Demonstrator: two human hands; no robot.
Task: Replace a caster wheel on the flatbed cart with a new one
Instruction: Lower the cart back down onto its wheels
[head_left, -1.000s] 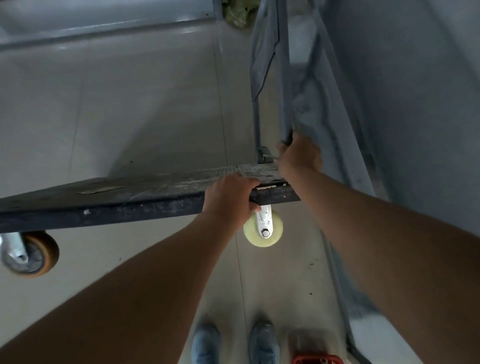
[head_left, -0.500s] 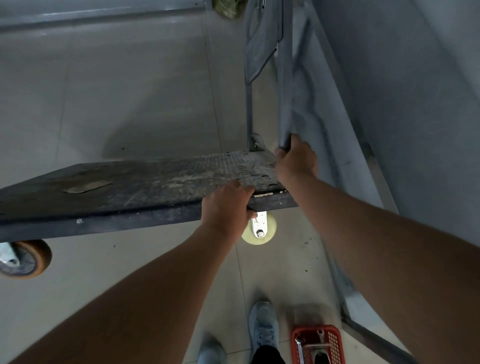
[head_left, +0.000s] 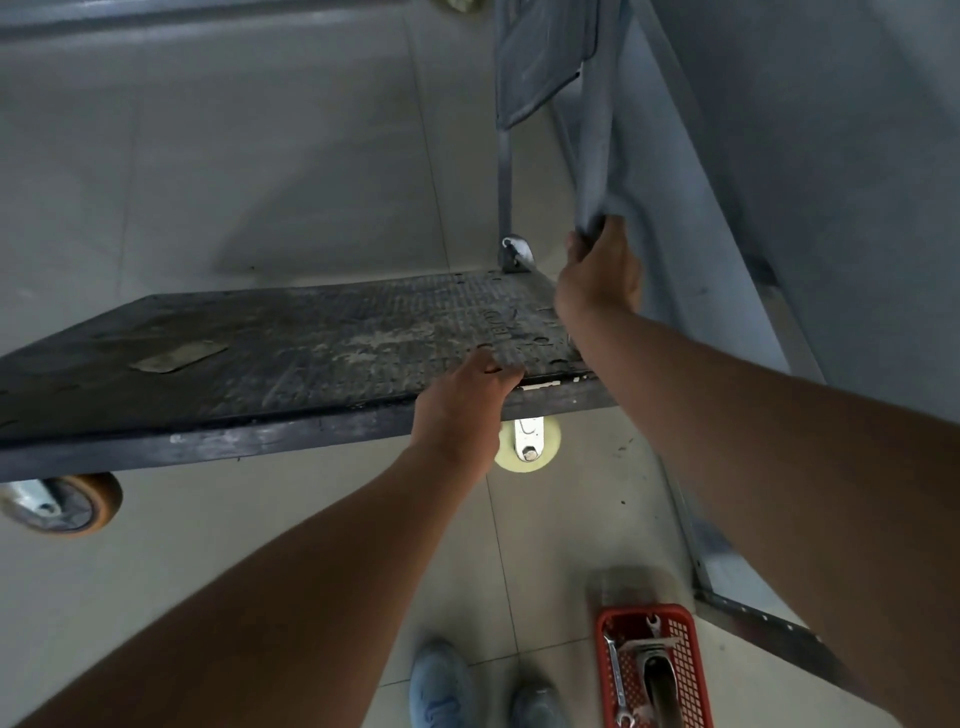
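While gripped at edge and handle, both hands (head_left: 462, 395) on flatbed cart (head_left: 291, 358).

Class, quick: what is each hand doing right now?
Left hand: grips the cart deck edge.
Right hand: grips the cart handle.

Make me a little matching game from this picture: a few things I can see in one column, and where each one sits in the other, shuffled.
Things:
1. pale caster wheel
2. orange caster wheel
3. red basket
4. right hand

Places:
A. on the floor by the shoes, holding wrenches
B. under the deck edge, just below the left hand
C. on the cart's upright handle post
D. under the deck at the far left of the view

Pairs: 1-B, 2-D, 3-A, 4-C
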